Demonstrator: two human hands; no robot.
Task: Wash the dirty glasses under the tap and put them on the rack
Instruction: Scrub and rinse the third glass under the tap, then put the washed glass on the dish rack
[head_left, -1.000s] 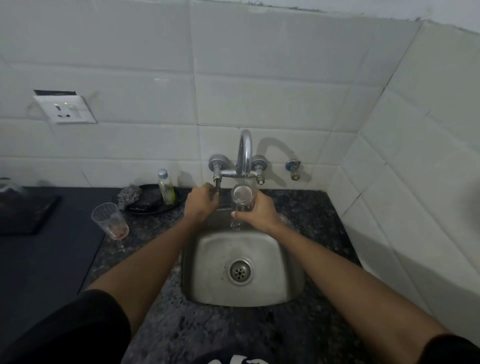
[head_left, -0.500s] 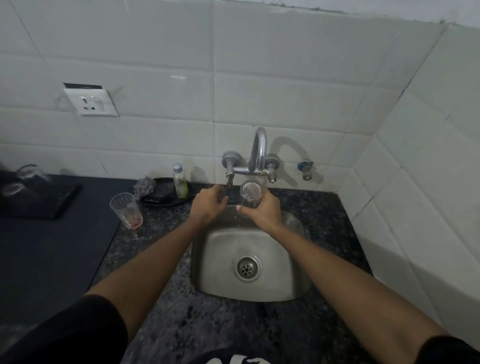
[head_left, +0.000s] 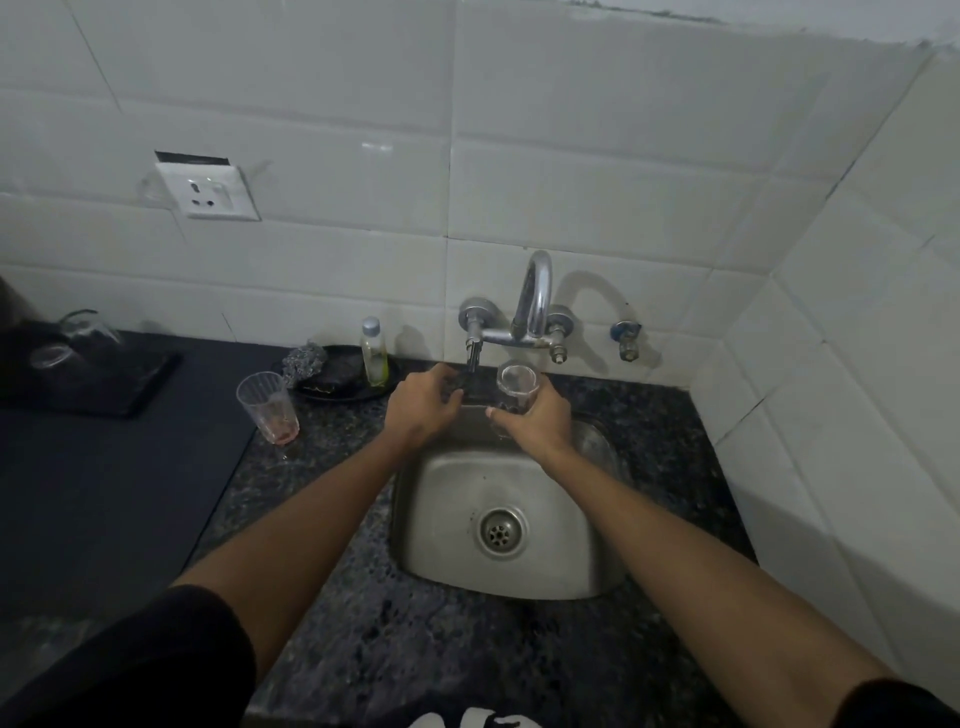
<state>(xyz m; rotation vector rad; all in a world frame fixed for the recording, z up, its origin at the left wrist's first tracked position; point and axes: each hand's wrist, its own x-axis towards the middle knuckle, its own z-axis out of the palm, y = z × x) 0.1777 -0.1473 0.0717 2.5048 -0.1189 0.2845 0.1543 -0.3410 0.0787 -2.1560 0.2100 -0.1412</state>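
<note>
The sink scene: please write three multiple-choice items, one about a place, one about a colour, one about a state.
1. Where does the dirty glass stand?
A. in the sink
B. on the counter, left of the sink
C. on the rack

2. What colour is the residue in it?
A. pinkish
B. green
C. blue

3. What does the right hand do?
A. rests empty
B. holds a sponge
C. holds a clear glass

Answers:
1 B, it stands on the speckled counter beside the sink.
2 A, its bottom looks pink.
3 C, its fingers wrap the glass below the tap.
</note>
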